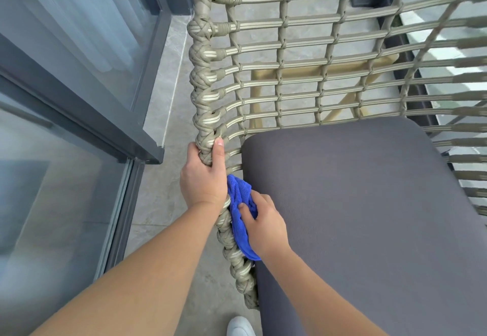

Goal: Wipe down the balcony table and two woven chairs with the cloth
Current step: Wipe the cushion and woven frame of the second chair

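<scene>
A woven chair (290, 53) of beige cord fills the view, with a grey seat cushion (382, 204) in it. My left hand (203, 177) grips the chair's thick braided left rim (203, 77), thumb up along the braid. Just below it my right hand (266, 225) holds a bunched blue cloth (238, 204) and presses it against the inner side of the same rim, beside the cushion's edge. Part of the cloth is hidden under my fingers. No table can be made out with certainty.
A glass sliding door with a dark grey frame (87, 125) runs along the left. Grey floor tiles (168, 204) lie between door and chair. Wooden legs (311, 72) show through the chair's back weave. My white shoe (239, 327) is at the bottom edge.
</scene>
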